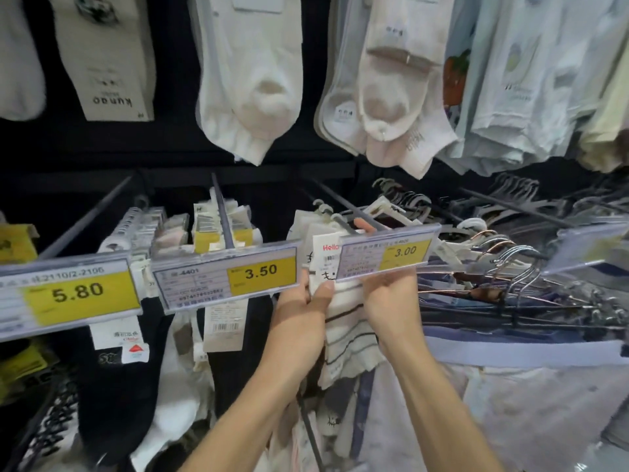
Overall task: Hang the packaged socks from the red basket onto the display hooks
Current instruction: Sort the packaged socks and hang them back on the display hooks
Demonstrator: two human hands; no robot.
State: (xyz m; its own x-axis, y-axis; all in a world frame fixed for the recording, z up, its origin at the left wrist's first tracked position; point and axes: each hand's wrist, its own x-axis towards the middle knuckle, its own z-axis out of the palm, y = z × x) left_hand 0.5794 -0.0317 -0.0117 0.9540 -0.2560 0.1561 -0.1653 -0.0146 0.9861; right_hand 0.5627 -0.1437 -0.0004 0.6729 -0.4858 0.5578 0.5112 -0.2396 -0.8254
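A white sock pack with dark stripes point(343, 321) hangs in the middle, its card label reading "Hello" just behind the 3.00 price tag point(384, 255). My left hand point(303, 311) grips the pack's left edge, thumb on the front. On the pack's right side my right hand point(391, 301) holds it, its fingers reaching up behind the price tag and hidden there. The display hook point(350, 212) runs back from that tag, with several sock hangers on it. The red basket is out of view.
To the left stand hooks with price tags 3.50 point(226, 275) and 5.80 point(68, 294), dark and white socks hanging below them. Pale socks point(252, 83) hang from the row above. Metal clothes hangers point(510, 264) and folded garments crowd the right.
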